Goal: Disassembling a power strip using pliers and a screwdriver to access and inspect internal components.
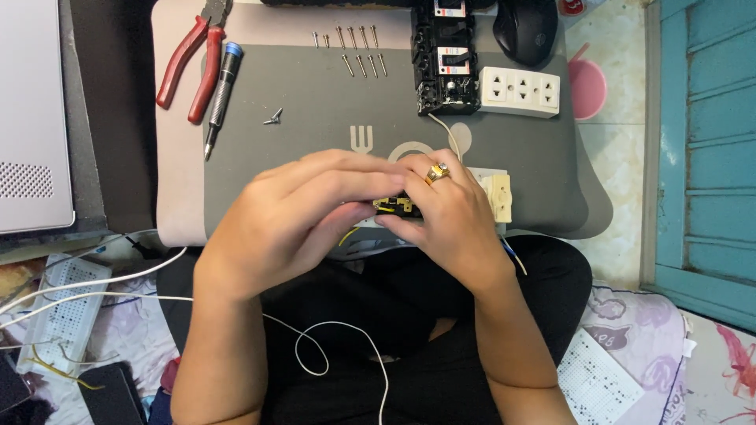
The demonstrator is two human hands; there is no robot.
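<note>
My left hand (303, 208) and my right hand (445, 212) meet over my lap at the near edge of a grey mat (315, 134). Between their fingertips they hold a small dark electrical part (396, 207) with yellow wiring; most of it is hidden by my fingers. A gold ring sits on my right hand. A cream socket piece (498, 195) lies just right of my right hand. A thin yellow wire (346, 234) hangs below the part.
On the mat lie red-handled pliers (189, 67), a screwdriver (221, 90), several screws (354, 49), a loose screw (273, 118), a black breaker block (445, 59), a white socket strip (520, 90) and a mouse (525, 27). A laptop (31, 118) sits left. White wires (315, 346) cross my lap.
</note>
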